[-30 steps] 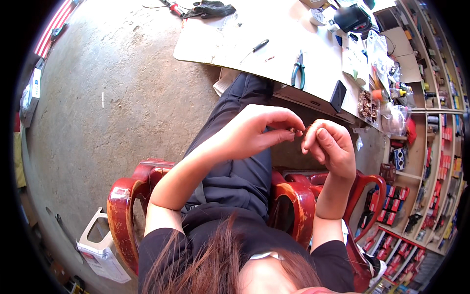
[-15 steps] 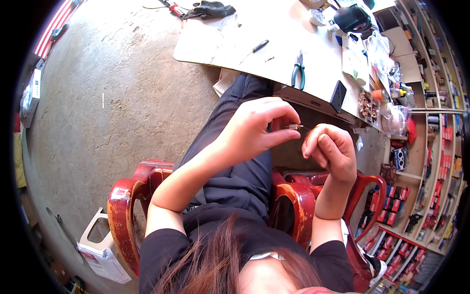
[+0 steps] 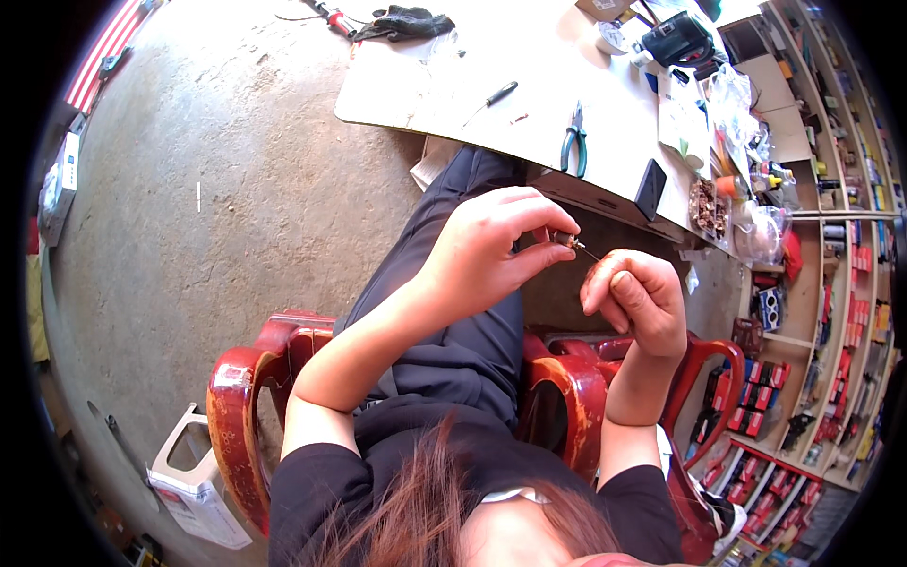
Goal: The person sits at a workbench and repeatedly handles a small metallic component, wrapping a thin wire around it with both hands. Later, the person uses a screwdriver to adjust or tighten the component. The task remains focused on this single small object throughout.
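Metal part (image 3: 567, 240), small, cylindrical, shiny.

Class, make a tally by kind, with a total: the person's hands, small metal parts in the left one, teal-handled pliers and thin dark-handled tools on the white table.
Hands: 2 (left hand, right hand)
Small metal part: 1
Teal-handled pliers: 1
Thin dark-handled tool: 1
Total: 5

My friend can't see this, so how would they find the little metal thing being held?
In the picture, below the white table, find the left hand. It pinches the little metal thing, set apart by a thin strand running toward the right hand.
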Available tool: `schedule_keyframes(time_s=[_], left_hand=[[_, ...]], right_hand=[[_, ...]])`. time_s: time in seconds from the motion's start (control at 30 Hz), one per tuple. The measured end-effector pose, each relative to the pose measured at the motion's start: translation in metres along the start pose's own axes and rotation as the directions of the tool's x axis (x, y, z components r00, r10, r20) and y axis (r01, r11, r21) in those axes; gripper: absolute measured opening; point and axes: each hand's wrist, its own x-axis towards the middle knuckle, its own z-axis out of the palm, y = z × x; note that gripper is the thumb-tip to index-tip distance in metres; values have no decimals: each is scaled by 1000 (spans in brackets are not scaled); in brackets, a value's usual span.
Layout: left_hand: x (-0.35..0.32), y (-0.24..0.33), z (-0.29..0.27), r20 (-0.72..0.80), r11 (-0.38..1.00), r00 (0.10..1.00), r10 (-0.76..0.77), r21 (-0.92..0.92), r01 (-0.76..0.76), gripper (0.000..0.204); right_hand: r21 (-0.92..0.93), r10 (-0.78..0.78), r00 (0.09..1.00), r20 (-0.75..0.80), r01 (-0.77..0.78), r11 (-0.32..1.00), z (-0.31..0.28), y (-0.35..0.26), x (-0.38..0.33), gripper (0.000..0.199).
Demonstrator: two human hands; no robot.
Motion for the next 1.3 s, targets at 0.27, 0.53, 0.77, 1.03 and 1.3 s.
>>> schedule_keyframes(time_s=[0.27,0.53,0.77,1.03,1.3], left_hand=[[1,-1,-1,10,989,990,137,54,-138,22],[1,1,1,-7,988,989,148,40,-148,24],[0,-2,3,-16,983,985,172,74,-170,25],[1,-2,1,24,959,978,208,194,-208,25],[-4,0,-3,143,894,972,-187,-386,229,16]], right_hand=[[52,-46,997,-55,49,997,-3,6,3,30],[97,-81,992,-101,91,991,-10,18,10,36],[109,-97,986,-136,113,988,-8,18,12,36],[-101,1,995,-96,-11,995,5,-5,5,29],[-124,-86,995,57,93,988,6,-6,-5,23]])
